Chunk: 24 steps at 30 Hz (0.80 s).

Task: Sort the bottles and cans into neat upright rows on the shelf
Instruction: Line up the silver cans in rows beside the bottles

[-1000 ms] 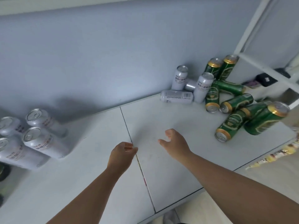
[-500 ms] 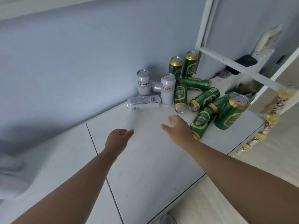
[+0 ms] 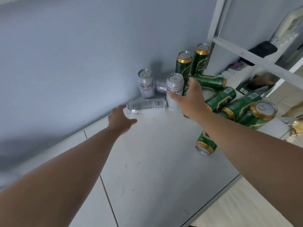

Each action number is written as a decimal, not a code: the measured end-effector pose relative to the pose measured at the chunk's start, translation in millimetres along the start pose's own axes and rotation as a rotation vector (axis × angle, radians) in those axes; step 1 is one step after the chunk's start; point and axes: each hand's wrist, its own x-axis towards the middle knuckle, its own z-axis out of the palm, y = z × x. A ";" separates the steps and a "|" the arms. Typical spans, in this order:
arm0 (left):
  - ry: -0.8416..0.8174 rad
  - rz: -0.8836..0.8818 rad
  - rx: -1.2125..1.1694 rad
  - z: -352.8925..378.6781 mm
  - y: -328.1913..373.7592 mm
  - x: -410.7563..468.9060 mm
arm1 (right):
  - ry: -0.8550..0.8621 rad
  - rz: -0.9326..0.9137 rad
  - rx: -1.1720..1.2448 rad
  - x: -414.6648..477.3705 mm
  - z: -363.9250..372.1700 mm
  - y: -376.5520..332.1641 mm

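The left hand (image 3: 122, 117) is held out on a straightened arm, palm down, with the fingers loosely spread and nothing gripped. Its fingertips are seen right at the end of a lying white can (image 3: 146, 105), though contact cannot be told. The right hand (image 3: 188, 97) is stretched further, at 1 o'clock of the left, with the fingers spread wide. Its thumb is laid across the front of an upright white can (image 3: 174, 86), and its fingertips are close by the toppled green cans (image 3: 220, 99) heaped at 3 o'clock. A rear white can (image 3: 146, 86) and two upright green cans (image 3: 183, 63) are stood near the wall (image 3: 73, 63). Bare shelf (image 3: 155, 161) is left open at 6 o'clock of the cans, bounded by its front edge at 5 o'clock and by a white frame (image 3: 214, 22) at 1 o'clock.
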 end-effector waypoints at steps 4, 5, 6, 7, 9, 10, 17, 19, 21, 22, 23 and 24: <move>0.004 0.242 0.261 2.2 13.9 23.7 | 0.001 -0.017 0.003 19.3 6.1 -1.2; -0.008 0.270 0.332 3.3 14.7 28.8 | 0.006 -0.018 0.005 22.4 9.0 -1.0; -0.023 0.293 0.407 4.3 14.8 33.1 | 0.012 -0.020 0.008 25.0 12.3 -0.4; -0.031 0.316 0.472 5.8 15.0 36.7 | 0.021 -0.025 0.007 26.8 14.9 0.5; -0.020 0.344 0.543 9.0 15.7 42.6 | 0.041 -0.036 0.005 29.5 18.9 2.8; -0.011 0.346 0.560 10.4 15.9 45.3 | 0.049 -0.042 0.007 31.4 19.8 3.6; -0.022 0.332 0.429 17.0 3.7 41.0 | -0.008 -0.088 -0.090 43.5 13.9 2.7; -0.046 0.298 0.371 13.9 -1.4 32.3 | -0.014 -0.083 -0.096 42.9 14.3 3.1; -0.075 0.249 0.266 10.3 -8.8 20.8 | -0.029 -0.057 -0.091 42.0 14.1 2.5; -0.077 0.225 0.199 8.6 -12.3 13.7 | -0.035 -0.038 -0.081 41.8 13.3 1.8; -0.071 0.207 0.136 6.7 -15.1 5.7 | -0.036 -0.020 -0.071 41.6 12.6 1.4; -0.059 0.194 0.081 4.8 -17.3 -2.5 | -0.032 -0.006 -0.059 40.8 12.0 1.5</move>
